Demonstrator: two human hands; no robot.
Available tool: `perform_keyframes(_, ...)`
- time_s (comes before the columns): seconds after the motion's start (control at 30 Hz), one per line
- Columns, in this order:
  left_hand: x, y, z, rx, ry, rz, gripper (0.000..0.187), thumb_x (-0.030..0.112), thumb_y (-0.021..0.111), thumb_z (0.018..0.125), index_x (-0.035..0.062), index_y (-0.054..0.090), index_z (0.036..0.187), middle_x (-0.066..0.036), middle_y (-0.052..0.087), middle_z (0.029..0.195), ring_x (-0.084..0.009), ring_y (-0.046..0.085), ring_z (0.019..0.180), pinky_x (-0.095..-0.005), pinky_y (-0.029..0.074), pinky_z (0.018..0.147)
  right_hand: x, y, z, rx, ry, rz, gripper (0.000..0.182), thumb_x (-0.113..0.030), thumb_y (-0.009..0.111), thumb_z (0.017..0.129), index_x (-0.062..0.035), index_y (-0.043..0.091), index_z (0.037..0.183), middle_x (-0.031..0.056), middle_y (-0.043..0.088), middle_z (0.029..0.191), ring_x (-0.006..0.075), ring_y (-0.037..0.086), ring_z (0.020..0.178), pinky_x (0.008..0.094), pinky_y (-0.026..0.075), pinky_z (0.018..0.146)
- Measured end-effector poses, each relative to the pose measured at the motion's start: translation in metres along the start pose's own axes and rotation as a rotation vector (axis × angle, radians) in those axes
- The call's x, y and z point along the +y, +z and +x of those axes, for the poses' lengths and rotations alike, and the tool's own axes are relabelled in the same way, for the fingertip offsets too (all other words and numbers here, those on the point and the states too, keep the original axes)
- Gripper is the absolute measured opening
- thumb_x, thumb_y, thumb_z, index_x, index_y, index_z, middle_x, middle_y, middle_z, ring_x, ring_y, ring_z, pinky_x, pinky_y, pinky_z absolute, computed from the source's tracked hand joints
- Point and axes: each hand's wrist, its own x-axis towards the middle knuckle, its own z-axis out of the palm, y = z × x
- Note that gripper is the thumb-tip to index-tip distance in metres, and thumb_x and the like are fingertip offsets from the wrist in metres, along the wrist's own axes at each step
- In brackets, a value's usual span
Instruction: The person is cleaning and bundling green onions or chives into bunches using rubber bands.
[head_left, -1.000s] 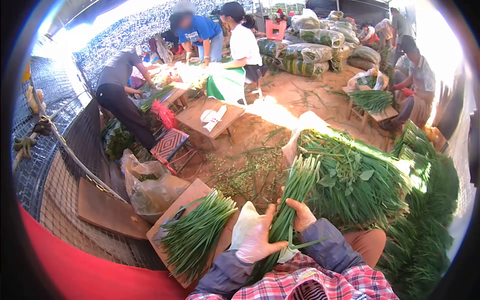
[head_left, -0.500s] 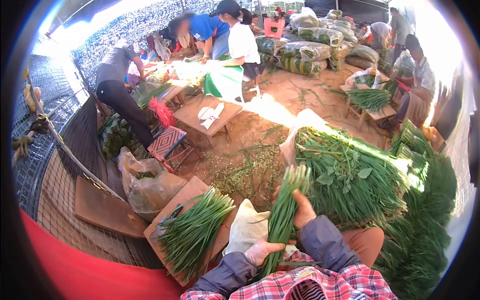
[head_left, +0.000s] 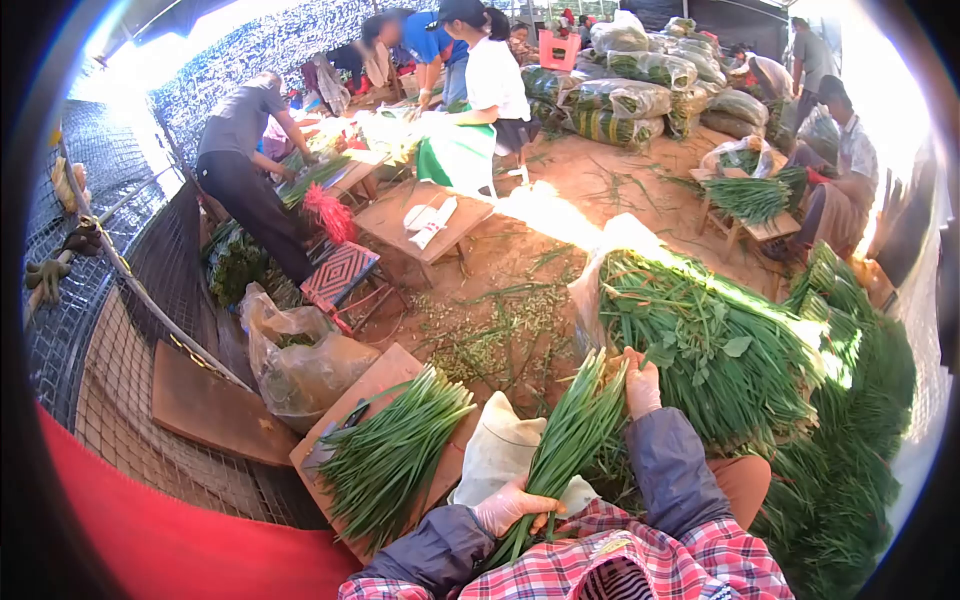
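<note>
Long green stalks form a bunch (head_left: 572,430) in front of my body, its pale ends pointing up and away. My left hand (head_left: 515,505) is wrapped round the lower part of the bunch. At the upper right edge of the bunch, my right hand (head_left: 642,385) has its fingers pinched together at the stalk ends; what they hold is too small to make out. A second pile of stalks (head_left: 395,455) lies on a wooden board (head_left: 455,455) to the left. A whitish cloth bag (head_left: 497,450) sits between that board and the bunch.
A large heap of greens (head_left: 700,350) stands to the right. At the left are a plastic bag (head_left: 300,360) and a woven stool (head_left: 340,273). A low table (head_left: 420,215) stands ahead. Several people work around, including a person in grey (head_left: 235,140) and a seated person (head_left: 845,170).
My right hand has moved right and up from the side of the bunch to its top edge. The bunch has fanned out and tilts more to the right.
</note>
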Motion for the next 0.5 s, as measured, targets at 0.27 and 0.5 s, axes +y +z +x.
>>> perform_keyframes(0.27,0.011,-0.008,-0.012,0.04,-0.035,0.016,0.023,0.003,0.06,0.08,-0.0038,0.053,0.101,-0.013,0.06,0.081,-0.0131,0.051,0.046,-0.0259,0.042,0.045,-0.005,-0.003,0.004,0.05,-0.316,-0.442,0.04,-0.039,0.055,0.091,-0.002,0.061,0.076,0.0028,0.055,0.061,0.0107,0.048,0.057,0.0265,0.041,0.055)
perform_keyframes(0.5,0.001,-0.025,-0.038,0.169,0.036,-0.019,0.032,-0.001,0.061,0.078,-0.0033,0.052,0.109,-0.015,0.061,0.088,-0.0192,0.061,0.073,-0.0304,0.05,0.062,-0.019,-0.091,0.056,0.068,0.097,-0.297,0.034,-0.039,0.065,0.081,-0.0054,0.062,0.081,0.0028,0.051,0.055,0.0134,0.044,0.042,0.0284,0.035,0.04)
